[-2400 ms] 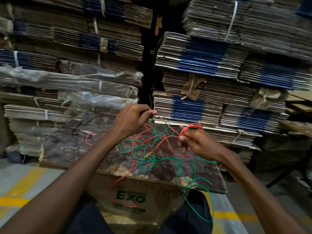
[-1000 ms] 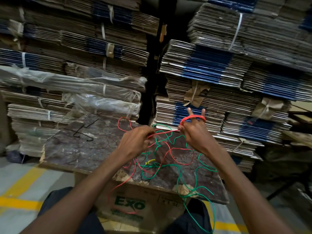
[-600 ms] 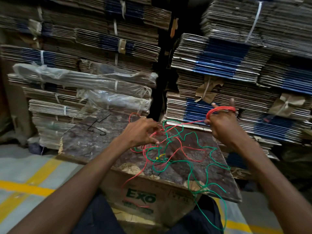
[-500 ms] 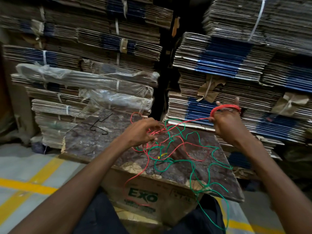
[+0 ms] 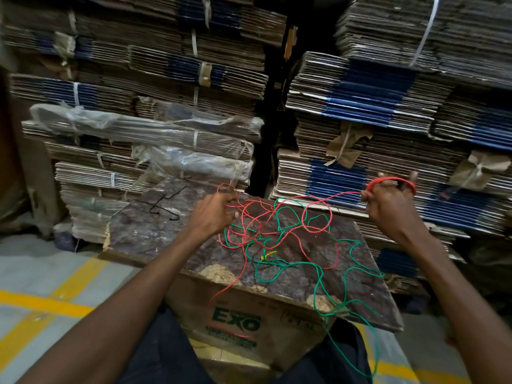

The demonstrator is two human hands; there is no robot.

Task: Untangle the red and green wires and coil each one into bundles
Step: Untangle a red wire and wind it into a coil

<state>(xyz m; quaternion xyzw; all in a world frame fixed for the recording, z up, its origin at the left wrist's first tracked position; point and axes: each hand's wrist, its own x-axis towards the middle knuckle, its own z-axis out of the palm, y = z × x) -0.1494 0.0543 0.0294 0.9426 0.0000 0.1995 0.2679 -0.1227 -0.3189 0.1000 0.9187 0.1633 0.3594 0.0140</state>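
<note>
A red wire (image 5: 293, 210) and a green wire (image 5: 318, 270) lie tangled together on a dark slab (image 5: 155, 231). My right hand (image 5: 388, 206) is raised at the right, with several red turns wound around its spread fingers as a small coil (image 5: 390, 180). From that coil a red strand runs left down into the tangle. My left hand (image 5: 213, 214) grips red strands at the tangle's left edge. A length of green wire hangs over the slab's front right corner, and a red end droops over the front edge.
The slab rests on a cardboard box (image 5: 238, 322) printed EXO, between my knees. A bent black wire (image 5: 166, 206) lies on the slab's far left. Tall stacks of bundled flat cardboard (image 5: 360, 106) stand close behind. Grey floor with yellow lines (image 5: 41, 303) lies to the left.
My right hand has moved further right and away from the tangle, drawing the red strand out. My left hand stays at the tangle's left side holding red wire.
</note>
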